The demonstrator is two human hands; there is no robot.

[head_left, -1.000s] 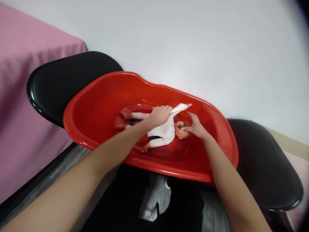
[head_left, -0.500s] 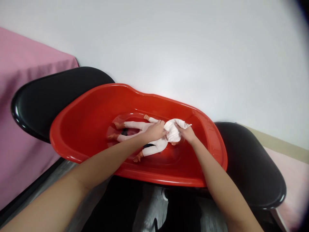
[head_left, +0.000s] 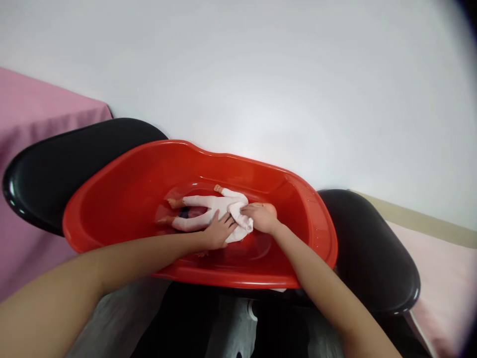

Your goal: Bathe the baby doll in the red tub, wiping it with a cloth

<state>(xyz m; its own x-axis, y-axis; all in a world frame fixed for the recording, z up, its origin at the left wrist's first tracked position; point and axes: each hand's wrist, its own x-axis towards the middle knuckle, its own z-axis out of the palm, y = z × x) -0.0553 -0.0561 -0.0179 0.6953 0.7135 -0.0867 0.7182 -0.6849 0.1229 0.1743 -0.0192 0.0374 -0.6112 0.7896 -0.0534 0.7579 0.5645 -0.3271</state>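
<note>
A small doll (head_left: 203, 209) in white clothes lies on its back in a red plastic baby tub (head_left: 122, 199), feet to the left. My left hand (head_left: 218, 229) lies on the doll's belly with fingers spread flat. My right hand (head_left: 261, 217) covers the doll's head and chest, fingers curled over a white cloth (head_left: 242, 223) pressed against the doll. The doll's head is mostly hidden under that hand.
The tub rests across two glossy black chair seats, one at the left (head_left: 55, 164) and one at the right (head_left: 368, 248). A white wall (head_left: 261, 74) stands behind. Pink fabric (head_left: 26, 124) lies at the far left.
The white cloth went from lifted above the doll, to over its head, to down on its chest. My left hand let go of it and flattened on the belly. The view tilted up.
</note>
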